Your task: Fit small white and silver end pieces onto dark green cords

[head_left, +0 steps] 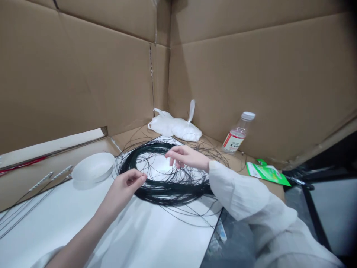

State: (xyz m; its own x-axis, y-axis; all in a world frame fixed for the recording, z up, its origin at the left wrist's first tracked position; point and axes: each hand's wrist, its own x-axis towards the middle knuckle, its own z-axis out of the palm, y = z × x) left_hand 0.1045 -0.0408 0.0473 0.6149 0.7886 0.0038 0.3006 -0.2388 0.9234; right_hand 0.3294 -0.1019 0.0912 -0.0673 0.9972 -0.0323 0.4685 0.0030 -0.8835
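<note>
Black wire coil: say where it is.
In the head view, the black wire coil lies near the middle, right of the white bowl, left of the clear bottle and in front of the white bag.

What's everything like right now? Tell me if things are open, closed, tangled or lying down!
Black strands: coiled, many loose and tangled
Bottle: capped
White bowl: mouth up
White plastic bag: crumpled, one end sticking up
Green packet: lying down
Left hand: fingertips pinched
Right hand: fingers bent
</note>
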